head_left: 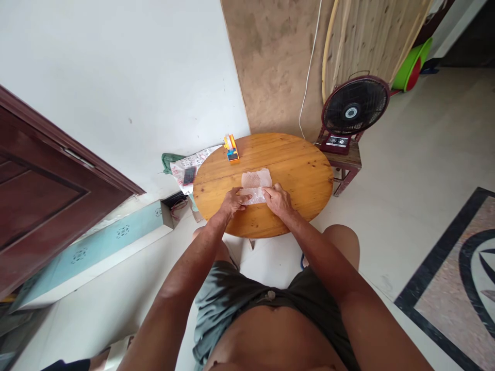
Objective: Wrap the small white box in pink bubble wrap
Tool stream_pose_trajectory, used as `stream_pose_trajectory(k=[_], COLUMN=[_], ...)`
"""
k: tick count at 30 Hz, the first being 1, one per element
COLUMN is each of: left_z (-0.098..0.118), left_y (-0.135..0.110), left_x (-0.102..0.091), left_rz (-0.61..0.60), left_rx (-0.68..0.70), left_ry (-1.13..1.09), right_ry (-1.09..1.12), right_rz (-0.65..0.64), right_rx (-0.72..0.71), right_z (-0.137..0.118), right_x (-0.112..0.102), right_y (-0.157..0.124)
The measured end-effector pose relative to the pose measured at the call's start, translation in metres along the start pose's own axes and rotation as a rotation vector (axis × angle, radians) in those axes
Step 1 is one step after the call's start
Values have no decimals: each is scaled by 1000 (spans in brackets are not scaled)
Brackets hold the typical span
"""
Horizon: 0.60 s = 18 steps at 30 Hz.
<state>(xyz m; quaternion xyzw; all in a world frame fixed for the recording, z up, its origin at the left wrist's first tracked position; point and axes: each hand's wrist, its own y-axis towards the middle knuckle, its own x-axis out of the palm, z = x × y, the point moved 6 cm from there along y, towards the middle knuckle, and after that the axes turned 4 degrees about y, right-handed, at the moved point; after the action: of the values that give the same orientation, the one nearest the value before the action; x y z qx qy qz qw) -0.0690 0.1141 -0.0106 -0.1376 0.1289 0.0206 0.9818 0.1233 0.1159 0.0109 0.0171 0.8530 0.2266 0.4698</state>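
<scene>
A clear, crinkled plastic sheet or bag (256,181) lies flat on the round wooden table (301,170). My left hand (233,200) presses on its near left corner, fingers curled over the edge. My right hand (277,199) grips the near right edge, fingers pinched on the plastic. Both hands rest on the tabletop at the sheet's near end.
A small orange and blue object (231,149) stands at the table's far left rim. A dark red floor fan (353,111) sits on a stool to the right. Newspaper and a phone (189,175) lie on the floor by the wall, beside a brown door (42,190).
</scene>
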Motion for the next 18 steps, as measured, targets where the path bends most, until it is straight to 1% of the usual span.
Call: stream_pose_trajectory(k=[4,7,9,13,18], left_z=[1,5,7,9,11], left_y=[3,6,8,10,12], left_x=[7,9,10,14,19], left_rz=[-105,-99,-59,73,203], left_rx=[-13,-24,-16,22,128], left_ry=[73,117,144,221,338], right_ry=[-12,-16,-16,-9,-11], right_rz=[-13,-13,-14,-12,-21], right_rx=[-4,4,3,-8,0], right_z=[1,2,2,2,3], right_x=[2,3,3,4,5], right_y=[0,0,0,-1,-1])
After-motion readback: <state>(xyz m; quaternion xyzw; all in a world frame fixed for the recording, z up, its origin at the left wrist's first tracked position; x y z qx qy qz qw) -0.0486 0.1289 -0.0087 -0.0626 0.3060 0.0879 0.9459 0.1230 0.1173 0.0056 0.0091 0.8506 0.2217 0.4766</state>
